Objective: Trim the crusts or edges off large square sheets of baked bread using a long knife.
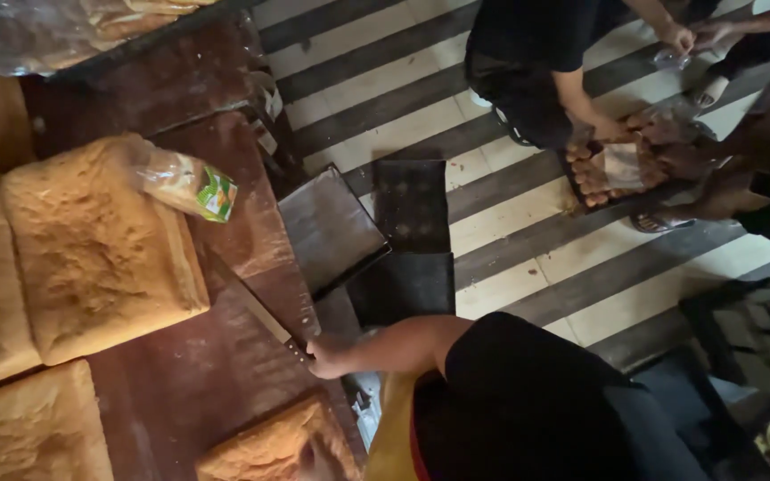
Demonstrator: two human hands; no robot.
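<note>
1 hand [324,356] — left or right cannot be told — is closed on the handle of a long knife [265,313] lying flat on the wooden table [189,383] beside bread slabs [100,254] — stiff, sharp blade, so grip belongs at the handle.

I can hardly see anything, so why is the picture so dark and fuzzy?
Head view: the light is dim, so the wooden table and the dark clothes lose detail; the striped floor is brightest; the bread slabs look soft and grainy; the people by the tray are blurred.
</note>
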